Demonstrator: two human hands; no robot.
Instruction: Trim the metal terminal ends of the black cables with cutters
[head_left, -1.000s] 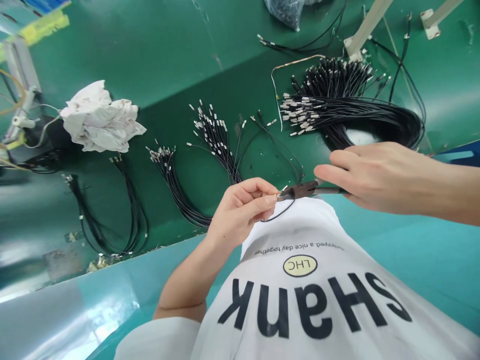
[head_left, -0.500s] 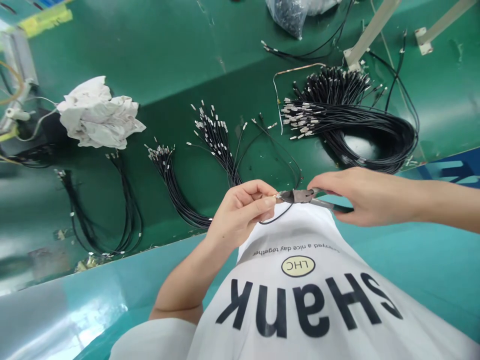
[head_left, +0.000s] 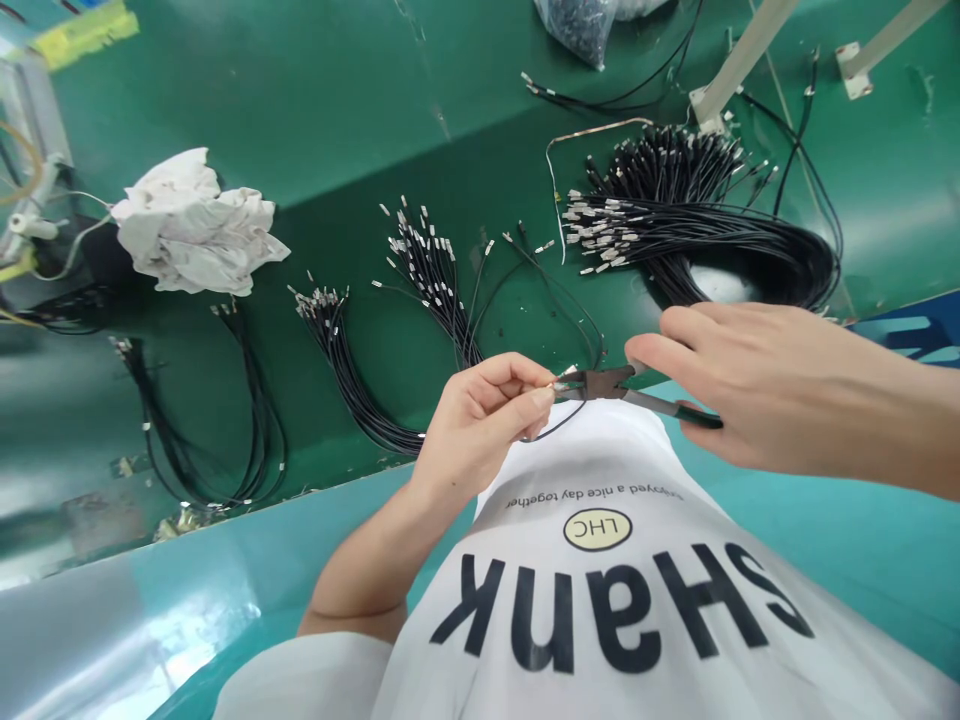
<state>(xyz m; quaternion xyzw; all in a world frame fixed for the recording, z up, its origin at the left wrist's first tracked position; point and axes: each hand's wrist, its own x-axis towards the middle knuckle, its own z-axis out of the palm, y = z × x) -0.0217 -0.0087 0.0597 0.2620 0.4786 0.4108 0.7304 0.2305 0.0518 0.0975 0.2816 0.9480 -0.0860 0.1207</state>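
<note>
Just off the table edge (head_left: 247, 512), left fingers (head_left: 525, 388) pinch a wire (head_left: 559, 428); right fingers (head_left: 660, 352) clasp pliers (head_left: 600, 382).

White short-sleeve tee (head_left: 637, 620), big black "SHANK" print, yellow oval "LHC" badge (head_left: 598, 529), small txt line; bare forearms.

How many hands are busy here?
2. The left hand pinches a thin black wire near its tip; the right hand holds pliers whose nose meets that tip. No other person's hands show.
</note>
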